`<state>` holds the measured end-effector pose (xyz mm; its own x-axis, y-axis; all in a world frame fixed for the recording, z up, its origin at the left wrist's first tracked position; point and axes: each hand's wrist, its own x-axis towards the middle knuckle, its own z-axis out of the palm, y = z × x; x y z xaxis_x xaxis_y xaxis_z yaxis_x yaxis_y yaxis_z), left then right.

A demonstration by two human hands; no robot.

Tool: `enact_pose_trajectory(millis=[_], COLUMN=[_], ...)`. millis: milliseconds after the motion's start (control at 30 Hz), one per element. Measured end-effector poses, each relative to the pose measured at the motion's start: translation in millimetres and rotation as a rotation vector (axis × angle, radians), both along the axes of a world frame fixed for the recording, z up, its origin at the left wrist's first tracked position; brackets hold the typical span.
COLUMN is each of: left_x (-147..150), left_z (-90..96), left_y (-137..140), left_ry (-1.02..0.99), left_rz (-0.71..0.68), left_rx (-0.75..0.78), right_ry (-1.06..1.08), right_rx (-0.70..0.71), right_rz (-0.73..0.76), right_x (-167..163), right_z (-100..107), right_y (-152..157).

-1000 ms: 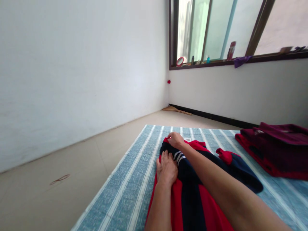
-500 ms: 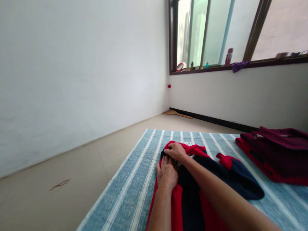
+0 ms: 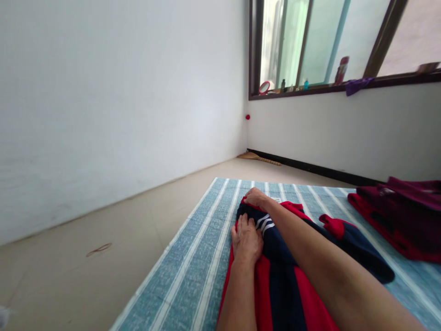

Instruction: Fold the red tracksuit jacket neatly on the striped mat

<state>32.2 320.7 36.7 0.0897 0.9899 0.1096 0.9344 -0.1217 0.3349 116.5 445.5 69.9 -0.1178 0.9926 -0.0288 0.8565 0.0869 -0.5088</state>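
- While the person's two arms cross over it, a red and navy fabric garment with white stripes (image 3: 277, 248) lies on a blue cloth with white stripes (image 3: 203, 257), its near end running out of view at the bottom edge.
- The left hand (image 3: 247, 236) rests palm down on the garment's left side, its fingers stretched out flat on the navy cloth, just left of the three white stripes.
- The right hand (image 3: 255, 197) reaches across to the garment's far left corner, beyond the left hand, with its fingers bent at the red edge; whether they pinch the fabric, I cannot tell.
- Out to the right of the right forearm spreads a navy part of the garment (image 3: 368, 253), with a crumpled red end (image 3: 332, 226) on top.
- Further right, apart from both hands, sits a stack of folded maroon and red clothes (image 3: 409, 216), on the same striped cloth.
- On the pale tiled floor (image 3: 138, 230) to the left lies a thin reddish-brown loop (image 3: 99, 249); a tan broom with a ridged handle (image 3: 258, 158) lies in the far corner.
- Along the dark-framed window (image 3: 320, 41) stand a small round red-rimmed mirror (image 3: 264, 88) and a tall red bottle (image 3: 342, 70), while a purple cloth (image 3: 358, 86) hangs over the sill.
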Motion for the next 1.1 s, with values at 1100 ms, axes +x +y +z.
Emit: enact_pose_trajectory(millis=[1100], left_x=[-1], left_z=[8.2], left_y=[0], left_ry=[0.042], left_rz=[-0.025], left_rx=[-0.071], right_ry=[-0.312], right_rx=[0.266], right_rz=[-0.004], right_x=[-16], right_z=[-5], right_y=[-9])
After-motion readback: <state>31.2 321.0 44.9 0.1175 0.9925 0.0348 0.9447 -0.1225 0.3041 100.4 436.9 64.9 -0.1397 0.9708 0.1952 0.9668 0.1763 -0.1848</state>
